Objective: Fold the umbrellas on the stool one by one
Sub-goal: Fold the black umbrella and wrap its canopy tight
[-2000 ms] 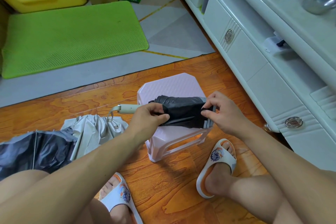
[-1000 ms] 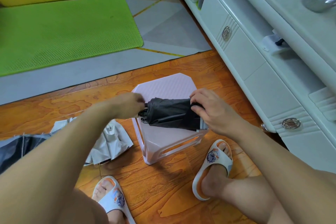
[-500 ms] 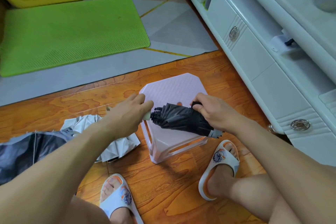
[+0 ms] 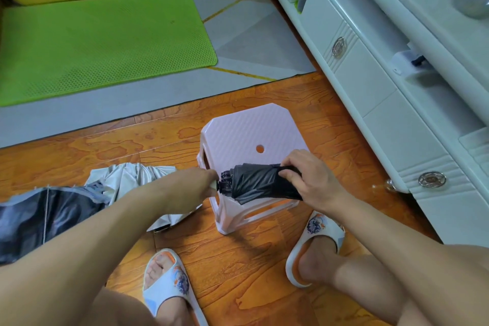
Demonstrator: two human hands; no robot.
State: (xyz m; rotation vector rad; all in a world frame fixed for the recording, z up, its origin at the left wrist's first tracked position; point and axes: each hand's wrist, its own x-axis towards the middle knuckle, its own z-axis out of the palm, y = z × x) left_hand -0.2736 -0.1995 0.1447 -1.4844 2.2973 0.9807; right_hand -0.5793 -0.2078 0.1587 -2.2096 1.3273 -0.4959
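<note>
Wooden floor: over the pink stool, both hands grip a rolled black umbrella; at nine o'clock, a silver umbrella lies unfolded.

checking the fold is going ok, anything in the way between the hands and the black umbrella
Nothing visible. Both hands are already on the umbrella: the right hand grips its rolled canopy, the left hand grips the handle end. It sits over the near edge of the stool; whether it touches the stool cannot be told.
</note>
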